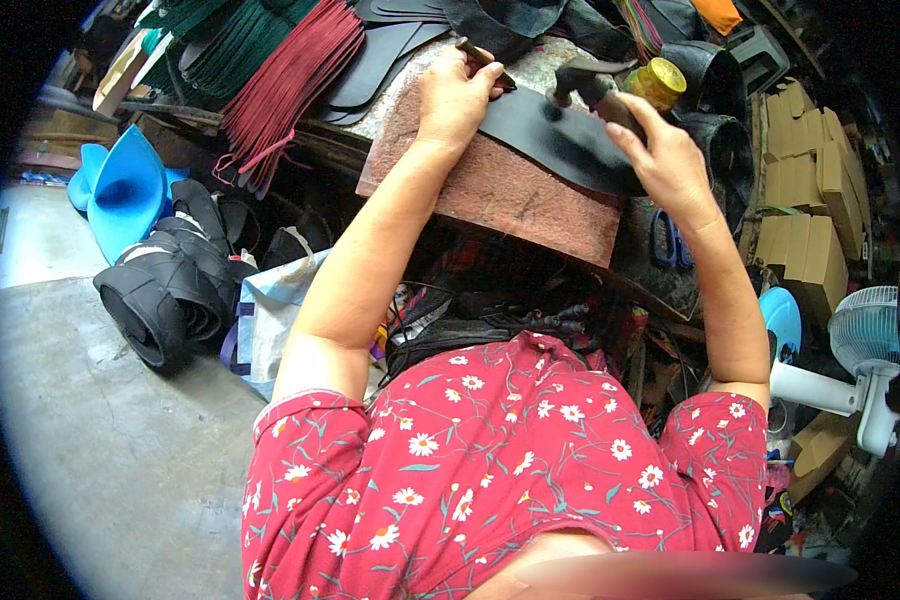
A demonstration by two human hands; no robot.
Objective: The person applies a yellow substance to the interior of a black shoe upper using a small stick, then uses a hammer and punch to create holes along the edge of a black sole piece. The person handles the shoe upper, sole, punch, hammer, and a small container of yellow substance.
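A black sole-shaped sheet (555, 145) lies on a reddish-brown board (480, 195) at the workbench edge. My left hand (453, 98) is closed around a dark rod-like punch (467, 47), tilted, with its lower end at the sheet's left end. My right hand (665, 155) grips a hammer (598, 88) by its handle. The hammer's dark head is over the sheet, to the right of the punch; whether it touches the sheet I cannot tell.
Bundled red straps (295, 65) and black sole pieces (375, 65) lie at the back left. A yellow round container (656, 82) stands behind my right hand. Cardboard boxes (805, 170) and a fan (865, 335) are on the right; black rolled material (150, 300) is on the left.
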